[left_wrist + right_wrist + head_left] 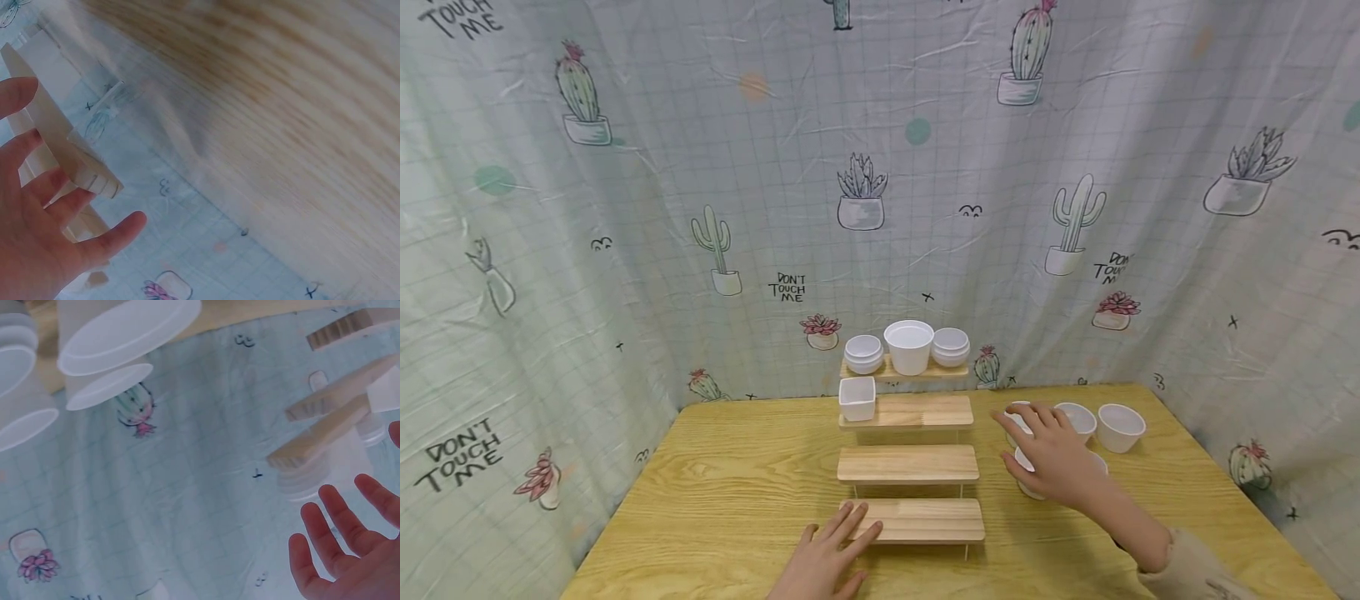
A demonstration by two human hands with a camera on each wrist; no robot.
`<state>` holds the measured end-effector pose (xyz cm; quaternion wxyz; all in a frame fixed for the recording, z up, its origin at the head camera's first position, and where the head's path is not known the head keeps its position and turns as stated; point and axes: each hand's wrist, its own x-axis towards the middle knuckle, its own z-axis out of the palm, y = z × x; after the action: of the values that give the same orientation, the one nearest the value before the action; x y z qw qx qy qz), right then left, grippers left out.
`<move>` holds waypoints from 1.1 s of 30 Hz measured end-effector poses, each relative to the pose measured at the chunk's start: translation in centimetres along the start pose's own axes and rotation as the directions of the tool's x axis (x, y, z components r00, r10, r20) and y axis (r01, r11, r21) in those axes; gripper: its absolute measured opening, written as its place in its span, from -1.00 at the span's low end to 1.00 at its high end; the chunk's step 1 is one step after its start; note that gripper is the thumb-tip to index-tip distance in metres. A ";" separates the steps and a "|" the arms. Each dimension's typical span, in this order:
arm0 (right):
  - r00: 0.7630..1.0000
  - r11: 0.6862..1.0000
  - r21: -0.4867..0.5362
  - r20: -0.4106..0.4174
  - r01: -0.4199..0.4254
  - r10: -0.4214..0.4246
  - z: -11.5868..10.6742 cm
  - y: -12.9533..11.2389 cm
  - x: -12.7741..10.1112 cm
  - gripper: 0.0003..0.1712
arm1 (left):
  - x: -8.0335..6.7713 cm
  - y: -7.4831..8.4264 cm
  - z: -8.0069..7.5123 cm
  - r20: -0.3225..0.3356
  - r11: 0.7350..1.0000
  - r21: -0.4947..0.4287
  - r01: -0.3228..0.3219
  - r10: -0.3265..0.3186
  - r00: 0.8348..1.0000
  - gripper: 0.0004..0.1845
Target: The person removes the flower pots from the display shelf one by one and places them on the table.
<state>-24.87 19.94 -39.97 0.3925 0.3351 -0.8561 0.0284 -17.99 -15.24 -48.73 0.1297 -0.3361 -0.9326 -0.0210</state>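
Observation:
My left hand [826,557] lies with spread fingers at the front left of the lowest wooden step [928,518], fingertips over its board. With loosely stretched fingers, my right hand [1060,457] hovers over several white cups [1122,428] on the table's right side, partly hiding some of them. Nothing is between its fingers [337,534] in the right wrist view. On the top step stand a taller white pot [910,354] and two low round pots [863,356], one on each side. A square white pot [857,400] sits at the left end of the step below.
The stepped wooden stand has bare boards on its third step [907,464] and the lowest one. A yellow wood-grain table [737,483] carries everything. Behind and beside it hangs a cactus-print curtain [775,167].

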 end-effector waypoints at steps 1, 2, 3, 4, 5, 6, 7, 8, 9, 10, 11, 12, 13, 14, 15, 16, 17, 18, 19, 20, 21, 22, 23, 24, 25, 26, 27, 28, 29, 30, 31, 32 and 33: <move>1.000 1.000 0.008 -0.007 0.007 -0.007 0.0 -0.2 0.2 -0.31 | 0.0 0.0 0.0 -0.004 1.000 0.004 -0.002 0.002 1.000 -0.36; 1.000 1.000 0.013 -0.016 0.014 -0.014 0.0 -0.4 0.4 -0.32 | 0.0 0.0 0.1 -0.007 1.000 0.010 -0.005 0.005 1.000 -0.36; 1.000 1.000 0.022 -0.021 0.020 -0.019 0.0 -0.5 0.6 -0.33 | 0.0 0.0 0.1 -0.012 1.000 0.017 -0.007 0.007 1.000 -0.35; 0.999 0.999 0.028 -0.029 0.025 -0.024 0.1 -0.7 0.9 -0.33 | 0.0 0.0 0.1 -0.019 1.000 0.025 -0.008 0.009 1.000 -0.35; 0.999 0.999 0.031 -0.035 0.031 -0.029 0.1 -0.9 1.1 -0.33 | 0.0 0.0 0.1 -0.026 1.000 0.030 -0.010 0.011 1.000 -0.35; 0.999 0.999 0.033 -0.036 0.034 -0.033 0.2 -1.2 1.3 -0.32 | 0.0 0.0 0.1 -0.034 0.999 0.036 -0.012 0.014 0.999 -0.35; 0.999 0.999 0.034 -0.039 0.039 -0.038 0.3 -1.4 1.6 -0.31 | 0.0 0.0 0.0 -0.039 0.999 0.042 -0.014 0.016 0.999 -0.35; 0.998 0.998 0.035 -0.038 0.045 -0.043 0.3 -1.7 1.8 -0.31 | 0.0 0.1 0.0 -0.044 0.999 0.044 -0.015 0.017 0.999 -0.35; 0.998 0.998 0.039 -0.036 0.051 -0.049 0.5 -2.0 2.0 -0.33 | 0.0 0.1 0.0 -0.048 0.999 0.045 -0.016 0.019 0.999 -0.35; 0.998 0.997 0.042 -0.033 0.058 -0.056 0.5 -2.3 2.2 -0.35 | 0.0 0.1 0.0 -0.052 0.999 0.046 -0.017 0.020 0.998 -0.35; 0.998 0.997 0.047 -0.026 0.063 -0.062 0.6 -2.6 2.4 -0.39 | 0.0 0.1 -0.1 -0.054 0.999 0.046 -0.018 0.021 0.998 -0.35; 0.998 0.996 0.053 -0.019 0.069 -0.068 0.7 -2.9 2.7 -0.44 | -0.1 0.1 -0.1 -0.054 0.999 0.046 -0.018 0.021 0.998 -0.35; 0.997 0.996 0.054 -0.014 0.076 -0.075 0.8 -3.2 2.9 -0.47 | -0.1 0.2 -0.1 -0.054 0.999 0.045 -0.018 0.021 0.998 -0.35; 0.997 0.995 0.055 -0.008 0.082 -0.082 0.9 -3.5 3.1 -0.47 | -0.1 0.2 -0.1 -0.053 0.999 0.043 -0.017 0.019 0.998 -0.35; 0.996 0.995 0.058 -0.005 0.087 -0.087 1.0 -3.8 3.3 -0.45 | -0.1 0.2 -0.1 -0.052 0.999 0.042 -0.016 0.018 0.998 -0.35; 0.996 0.994 0.058 -0.003 0.091 -0.091 1.1 -4.1 3.6 -0.42 | -0.1 0.2 -0.1 -0.050 0.999 0.039 -0.015 0.017 0.999 -0.34; 0.995 0.994 0.053 -0.002 0.096 -0.096 1.2 -4.3 3.8 -0.38 | -0.1 0.2 -0.1 -0.049 0.999 0.036 -0.014 0.015 0.999 -0.34; 0.995 0.994 0.045 -0.003 0.102 -0.102 1.3 -4.5 4.1 -0.36 | -0.1 0.2 -0.1 -0.050 0.999 0.033 -0.013 0.014 0.999 -0.34; 0.994 0.994 0.039 -0.004 0.106 -0.106 1.5 -4.8 4.3 -0.35 | -0.1 0.2 -0.1 -0.051 0.999 0.031 -0.012 0.014 0.999 -0.34; 0.994 0.993 0.039 -0.005 0.110 -0.109 1.6 -5.0 4.5 -0.35 | -0.1 0.2 0.0 -0.053 1.000 0.029 -0.012 0.013 0.999 -0.34; 0.994 0.993 0.038 -0.005 0.112 -0.111 1.7 -5.2 4.7 -0.35 | -0.1 0.2 0.0 -0.057 1.000 0.029 -0.012 0.014 0.998 -0.34; 0.993 0.993 0.038 -0.005 0.114 -0.114 1.8 -5.4 4.8 -0.36 | -0.1 0.2 0.0 -0.059 1.000 0.028 -0.012 0.014 0.998 -0.33; 0.993 0.993 0.041 -0.004 0.115 -0.115 1.9 -5.6 5.0 -0.37 | -0.1 0.2 0.1 -0.062 0.999 0.030 -0.012 0.014 0.998 -0.33; 0.993 0.992 0.047 -0.002 0.114 -0.114 2.1 -5.7 5.1 -0.37 | -0.1 0.3 0.1 -0.065 0.999 0.031 -0.013 0.015 0.998 -0.33; 0.994 0.992 0.051 -0.001 0.114 -0.114 2.1 -5.9 5.3 -0.38 | -0.1 0.3 0.1 -0.065 1.000 0.030 -0.011 0.013 0.998 -0.33; 0.994 0.992 0.053 0.001 0.113 -0.114 2.2 -6.1 5.5 -0.39 | -0.1 0.3 0.1 -0.065 0.999 0.030 -0.010 0.012 0.998 -0.33; 0.993 0.992 0.049 0.004 0.114 -0.114 2.4 -6.2 5.6 -0.39 | -0.1 0.3 0.1 -0.062 1.000 0.030 -0.009 0.011 0.998 -0.33; 0.993 0.992 0.051 0.007 0.116 -0.116 2.5 -6.4 5.8 -0.40 | -0.1 0.3 0.1 -0.058 1.000 0.029 -0.006 0.008 0.998 -0.33; 0.993 0.992 0.049 0.007 0.119 -0.120 2.6 -6.6 6.1 -0.40 | -0.1 0.3 0.1 -0.054 1.000 0.028 -0.005 0.006 0.999 -0.33; 0.992 0.992 0.045 0.009 0.122 -0.122 2.7 -6.8 6.3 -0.40 | -0.1 0.3 0.0 -0.049 1.000 0.026 -0.002 0.004 0.999 -0.32; 0.992 0.991 0.043 0.011 0.123 -0.124 2.8 -6.9 6.5 -0.40 | -0.1 0.4 0.0 -0.043 1.000 0.025 0.000 0.001 0.999 -0.32; 0.992 0.991 0.043 0.014 0.125 -0.125 3.0 -7.1 6.8 -0.40 | -0.1 0.4 -0.1 -0.036 1.000 0.025 0.003 -0.002 0.999 -0.32; 0.992 0.991 0.045 0.014 0.126 -0.127 3.2 -7.3 7.0 -0.40 | -0.1 0.4 -0.1 -0.028 1.000 0.023 0.006 -0.006 1.000 -0.32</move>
<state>-25.85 9.42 -38.88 0.3790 0.3974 -0.8355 0.0194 -17.65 -14.99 -48.63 0.1466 -0.3315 -0.9319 -0.0151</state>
